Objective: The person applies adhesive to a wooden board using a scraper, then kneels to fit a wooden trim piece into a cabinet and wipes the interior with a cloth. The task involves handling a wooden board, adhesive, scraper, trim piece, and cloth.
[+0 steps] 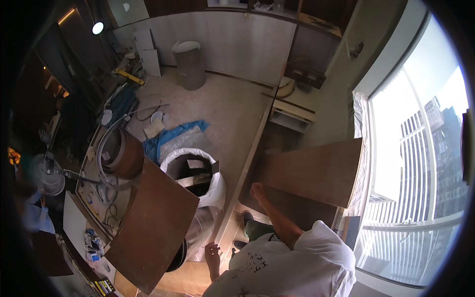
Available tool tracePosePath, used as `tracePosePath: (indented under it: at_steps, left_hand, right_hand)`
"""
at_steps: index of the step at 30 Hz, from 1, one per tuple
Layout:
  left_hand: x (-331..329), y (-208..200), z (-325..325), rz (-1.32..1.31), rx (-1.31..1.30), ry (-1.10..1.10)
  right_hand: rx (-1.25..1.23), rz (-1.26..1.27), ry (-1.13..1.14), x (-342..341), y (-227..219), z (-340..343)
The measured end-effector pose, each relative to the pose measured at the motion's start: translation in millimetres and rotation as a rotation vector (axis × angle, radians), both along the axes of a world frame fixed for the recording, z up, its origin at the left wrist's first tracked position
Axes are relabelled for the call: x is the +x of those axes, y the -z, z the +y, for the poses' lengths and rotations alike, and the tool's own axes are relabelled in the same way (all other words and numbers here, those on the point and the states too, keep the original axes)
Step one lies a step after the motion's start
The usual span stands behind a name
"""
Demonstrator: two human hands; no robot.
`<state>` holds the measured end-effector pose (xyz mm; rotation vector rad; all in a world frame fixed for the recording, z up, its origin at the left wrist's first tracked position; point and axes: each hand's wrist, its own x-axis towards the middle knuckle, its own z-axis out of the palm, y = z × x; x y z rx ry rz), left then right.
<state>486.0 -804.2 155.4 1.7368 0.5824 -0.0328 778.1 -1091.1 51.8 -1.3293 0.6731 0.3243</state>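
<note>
My left hand (213, 255) hangs low in front of me, its fingers loosely bent and apart, with nothing seen in it. Just left of it leans a large brown board (153, 225), which it does not visibly touch. Farther forward and right, my right hand (258, 193) is closed, fingers curled, at the left end of a second brown board (311, 171) that reaches toward the window. Whether those fingers grip that board is hidden. Beyond my left hand stands a bin with a white liner (216, 190), holding some flat scraps.
Behind the left board sits a round brown drum (121, 153) with a grey hose (100, 148). Blue sheeting (173, 136) lies on the dusty floor. A tall grey bin (190, 69) stands at the far wall. To the right is a large window (420, 148); at left, a clamp lamp (49, 173).
</note>
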Motion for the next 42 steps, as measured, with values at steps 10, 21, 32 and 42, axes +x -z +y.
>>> tracePosePath:
  at_steps: [10,21,32,42]
  left_hand:
    - [170.6,-32.4,-74.8,-0.153,0.019,0.328]
    - [286.1,-153.3,-165.6,-0.182,-0.136,0.719]
    - [339.8,-238.2,-172.2,-0.278,-0.324,0.714]
    - [386.5,-238.7,-148.2,-0.045,-0.47,0.539]
  right_hand:
    - [0.253,-0.247,0.154,18.1,60.3,-51.9]
    - [-0.289,-0.518,0.073,70.9,-13.3,-89.2]
    - [-1.081,-0.837,0.857,186.1,-424.9,-260.7]
    - [-1.546,-0.236,1.069,198.4,-370.4,-379.9]
